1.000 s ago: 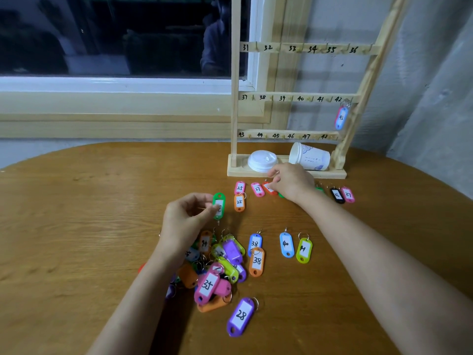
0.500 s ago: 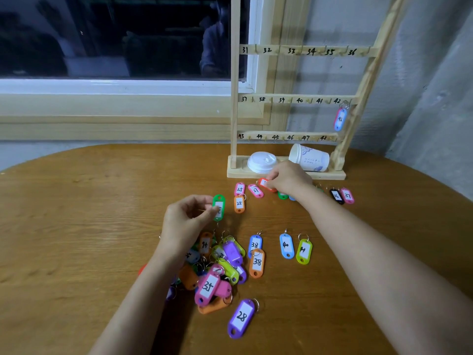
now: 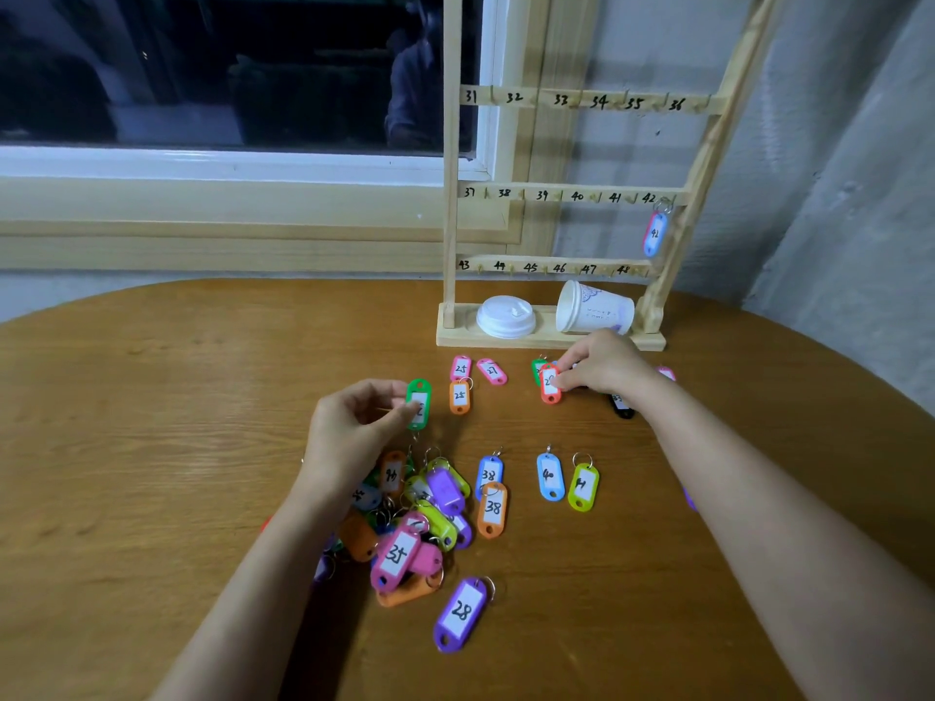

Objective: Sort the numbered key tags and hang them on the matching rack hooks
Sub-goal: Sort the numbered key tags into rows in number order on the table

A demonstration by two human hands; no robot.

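Left hand [image 3: 354,427] pinched green tag [image 3: 419,404] between thumb and fingertips, just clear of the pile [image 3: 415,518] at its 6 o'clock. The label faced up, probably so the number could be read. The thumb covered part of the digits, so they were not legible. Long axis ran 12–6, with the hole end at 12 and the ring end seemingly at 6, trailing toward the pile.

Right hand [image 3: 602,366] reached toward 1 o'clock on the table [image 3: 152,447], fingers curled, tips pinching red tag [image 3: 550,384] at its 3 o'clock edge. Lifted or lying flat: cannot tell. Long axis ran 12–6, hole end at 6, label up, digits partly hidden.

Loose tags lay label-up in small groups. Orange 25 [image 3: 459,397] and pink 27 [image 3: 492,370] were at 9 o'clock of red tag, and blue 40 [image 3: 550,477] at its 6. Judged: grouping by number ahead of hanging.

Rack [image 3: 450,194] stood at 12. On the rows in view, only tag 42 [image 3: 655,234] hung, from hook 42 at the rack's 3 o'clock side.
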